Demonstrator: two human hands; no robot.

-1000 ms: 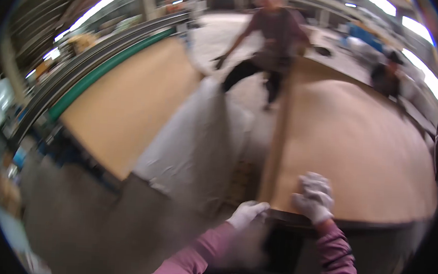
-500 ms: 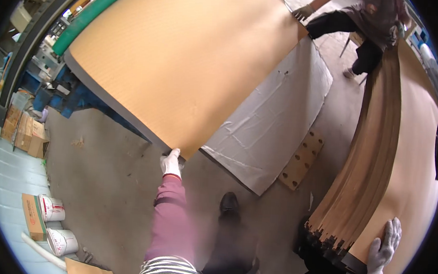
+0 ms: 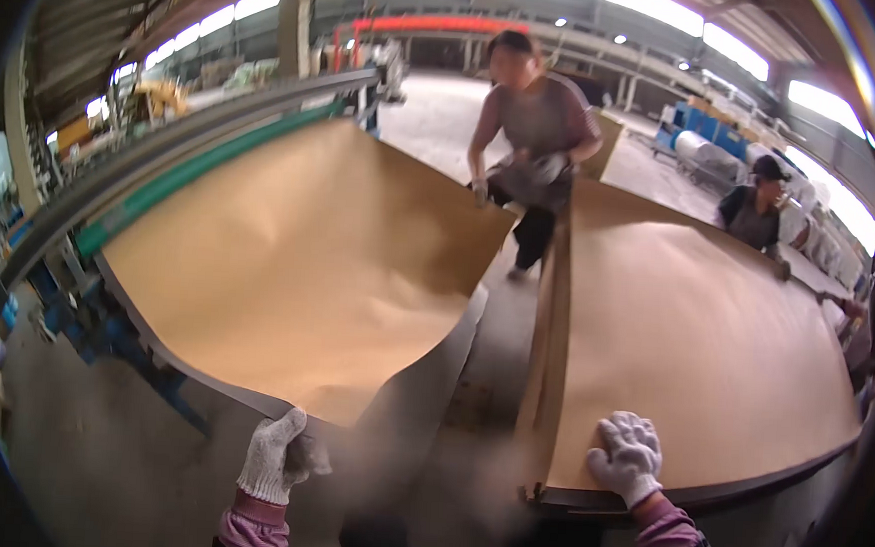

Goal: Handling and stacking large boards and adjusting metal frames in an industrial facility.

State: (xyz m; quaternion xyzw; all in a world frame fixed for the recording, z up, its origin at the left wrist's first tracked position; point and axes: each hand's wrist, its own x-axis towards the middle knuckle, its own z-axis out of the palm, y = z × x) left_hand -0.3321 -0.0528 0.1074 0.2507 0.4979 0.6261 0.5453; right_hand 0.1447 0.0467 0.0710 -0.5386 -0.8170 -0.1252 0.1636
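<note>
Sheet (image 3: 287,274) now sags, left hand (image 3: 274,459) gripping its edge, right hand (image 3: 629,458) flat on stack (image 3: 704,340).

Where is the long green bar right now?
In the head view, the green bar is at upper left, running diagonally between a dark rail and the left sheet, whose near edge the left hand grips.

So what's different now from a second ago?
The left hand has left the corner of the stack and moved left to hold the near edge of the tan sheet. That sheet's free edge has shifted rightward, and its surface now sags in waves. A co-worker's hand has come to its far edge. The right hand stays on the stack, near its front edge.
</note>
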